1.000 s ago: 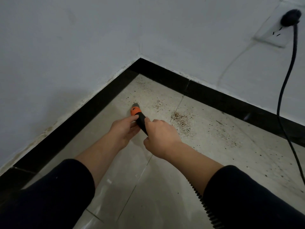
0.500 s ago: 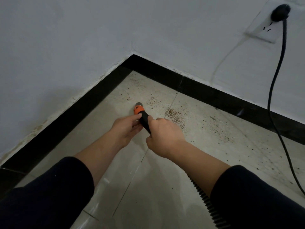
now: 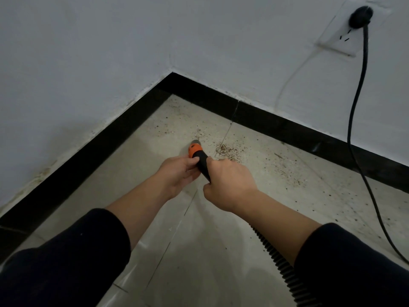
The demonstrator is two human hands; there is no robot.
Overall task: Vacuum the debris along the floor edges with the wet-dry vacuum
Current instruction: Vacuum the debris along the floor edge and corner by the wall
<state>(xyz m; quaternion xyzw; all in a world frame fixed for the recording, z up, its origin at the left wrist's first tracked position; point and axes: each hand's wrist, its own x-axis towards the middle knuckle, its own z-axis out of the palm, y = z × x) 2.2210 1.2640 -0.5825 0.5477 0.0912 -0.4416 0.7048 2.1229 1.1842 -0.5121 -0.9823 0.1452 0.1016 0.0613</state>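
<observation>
Vac nozzle (image 3: 195, 150), orange collar w/ grey tip, sits tip-down on the floor tile (image 3: 137, 173) just ahead of both grips; right grip (image 3: 230, 185) is wrapped round the black tube behind the collar; left grip (image 3: 179, 173) holds it from the other side, fingers curled up by the orange; ribbed hose (image 3: 281, 264) trails back under the right forearm. Densest debris (image 3: 228, 150) lies just right of the tip, not touching it; finer specks spread ahead toward the corner and off right along the black skirting (image 3: 287, 129). Tile left of and behind the grips looks clean; so approx. part done, I'd judge; the pile, corner and right-hand edge are left. Power cord (image 3: 351, 111) hangs from the wall socket (image 3: 338, 41), far right of the grips, well apart.
</observation>
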